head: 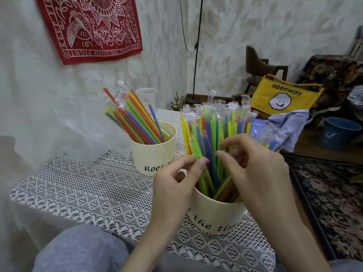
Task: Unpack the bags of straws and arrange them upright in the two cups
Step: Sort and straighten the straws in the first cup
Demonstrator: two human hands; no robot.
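Near cup [214,216]: left hand [172,185] pinches a green straw [198,160], right hand [255,169] fingers curled among the straws [214,130], mid-arranging; next, likely straighten leaners; far cup [153,154] already filled.

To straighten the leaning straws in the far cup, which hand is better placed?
Probably the left hand: it is beside the far cup. The right hand would have to cross the near cup's straws.

A low table covered by a white lace cloth [88,193] held two cream cups: the near cup [214,216] at right, the far cup [155,154] behind it, left.
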